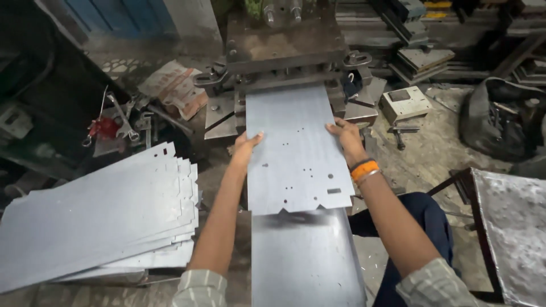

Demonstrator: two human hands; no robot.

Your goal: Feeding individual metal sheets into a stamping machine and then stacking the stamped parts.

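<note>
Head view: left hand point(247, 146) and right hand point(344, 135) grip the metal sheet's point(296, 153) edges.

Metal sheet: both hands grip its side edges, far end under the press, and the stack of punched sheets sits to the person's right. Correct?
One thing is off. The stack of punched sheets lies to the person's left, not the right, as the head view shows. The rest stands: the left hand and right hand hold the side edges of the metal sheet, whose far end sits under the press.
</note>
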